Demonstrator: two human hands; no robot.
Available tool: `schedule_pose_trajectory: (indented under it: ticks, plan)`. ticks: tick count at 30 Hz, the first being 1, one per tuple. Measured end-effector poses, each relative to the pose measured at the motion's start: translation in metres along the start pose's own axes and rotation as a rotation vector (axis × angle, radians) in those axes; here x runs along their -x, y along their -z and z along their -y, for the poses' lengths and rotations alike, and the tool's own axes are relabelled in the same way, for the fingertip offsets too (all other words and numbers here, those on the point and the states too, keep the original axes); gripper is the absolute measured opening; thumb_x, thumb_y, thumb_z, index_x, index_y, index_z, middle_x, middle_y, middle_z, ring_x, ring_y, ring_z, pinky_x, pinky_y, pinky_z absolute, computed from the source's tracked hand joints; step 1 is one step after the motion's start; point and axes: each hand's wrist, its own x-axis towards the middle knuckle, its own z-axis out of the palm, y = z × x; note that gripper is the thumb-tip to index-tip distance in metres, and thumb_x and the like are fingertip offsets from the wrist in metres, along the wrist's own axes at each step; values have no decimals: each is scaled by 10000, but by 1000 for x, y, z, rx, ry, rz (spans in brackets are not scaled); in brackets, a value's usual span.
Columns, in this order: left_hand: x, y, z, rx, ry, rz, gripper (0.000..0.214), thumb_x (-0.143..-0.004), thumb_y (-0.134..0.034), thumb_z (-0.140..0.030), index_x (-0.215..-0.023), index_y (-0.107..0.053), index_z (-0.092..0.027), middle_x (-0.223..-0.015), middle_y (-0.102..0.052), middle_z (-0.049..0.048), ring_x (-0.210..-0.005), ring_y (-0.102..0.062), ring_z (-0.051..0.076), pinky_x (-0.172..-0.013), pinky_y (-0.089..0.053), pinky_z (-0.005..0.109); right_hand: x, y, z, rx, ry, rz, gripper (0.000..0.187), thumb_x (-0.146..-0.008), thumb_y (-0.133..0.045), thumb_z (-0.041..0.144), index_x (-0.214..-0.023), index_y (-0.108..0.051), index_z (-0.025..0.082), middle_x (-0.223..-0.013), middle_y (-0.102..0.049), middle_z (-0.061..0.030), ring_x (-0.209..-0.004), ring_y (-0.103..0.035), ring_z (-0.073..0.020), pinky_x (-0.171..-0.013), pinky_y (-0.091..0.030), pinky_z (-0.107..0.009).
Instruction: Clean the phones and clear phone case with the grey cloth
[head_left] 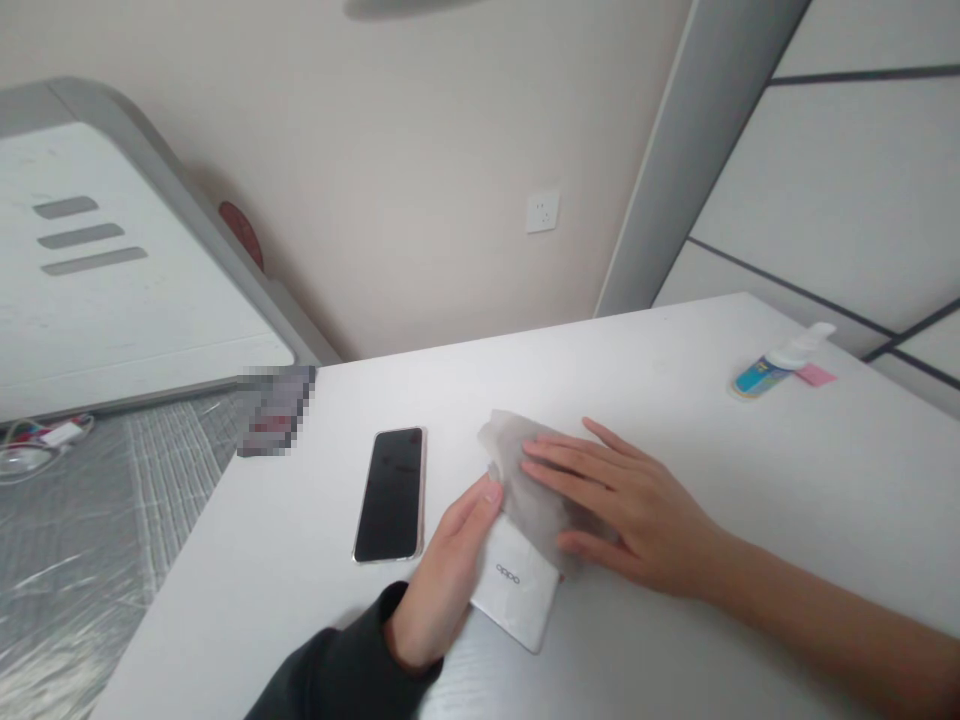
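My left hand (459, 560) grips a white phone (517, 585) by its left edge, thumb on top. The phone's back faces up with the OPPO mark showing, and it is tilted above the white table. A thin grey cloth (517, 480) covers its upper part. My right hand (630, 510) lies over the cloth with the fingers stretched out and slightly apart, pressing it against the phone. To the left of my left hand, a second phone (390, 495) with a black screen lies face up in a clear case.
A spray bottle (780, 362) with a blue label lies on its side at the table's right, beside a pink slip (816, 375). A blurred-out item (276, 410) sits at the left table edge. Behind the white table (600, 370) is a wall with a socket (543, 212).
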Motion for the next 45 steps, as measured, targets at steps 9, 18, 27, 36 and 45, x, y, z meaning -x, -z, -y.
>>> schedule_pose_trajectory:
  ticks: [9, 18, 27, 36, 45]
  plan:
    - [-1, 1, -3, -103, -56, -65, 365, -851, -748, -488, -1067, -795, -198, -1215, -756, 82, -1266, -604, 302, -1175, -365, 380, -2, 6, 2, -10, 118, 5, 468, -1033, -491, 459, -1363, -607, 148, -1371, -680, -138, -1325, -596, -213, -1218, -349, -444]
    - [2, 0, -5, -239, -127, 71, 440, -894, -696, -502, -1222, -751, -215, -1288, -728, 82, -1303, -577, 318, -1185, -342, 402, -5, 7, 2, -85, 52, -265, 225, -1003, -523, 293, -1171, -639, 197, -1149, -733, -115, -1088, -681, -233, -1005, -541, -434]
    - [3, 2, -4, -481, -126, 245, 524, -956, -607, -514, -1361, -645, -183, -1345, -686, 92, -1216, -618, 302, -1114, -416, 409, -5, -3, 5, -349, -436, -107, 516, -880, -713, 450, -1314, -537, 235, -1299, -632, -133, -1192, -617, -317, -997, -520, -483]
    - [5, 3, -3, -540, -116, 267, 507, -971, -584, -514, -1358, -645, -192, -1352, -686, 80, -1227, -628, 293, -1093, -450, 388, -14, 11, 13, -890, -799, 105, 376, -843, -696, 534, -1032, -593, 225, -899, -634, -14, -831, -603, -222, -727, -467, -324]
    - [4, 6, 1, -558, -36, 223, 638, -918, -591, -628, -1344, -644, -156, -1378, -654, 137, -1251, -594, 335, -1137, -400, 460, -12, 5, 14, -808, -818, 111, 298, -876, -627, 480, -1013, -576, 220, -878, -621, -12, -817, -576, -213, -721, -422, -322]
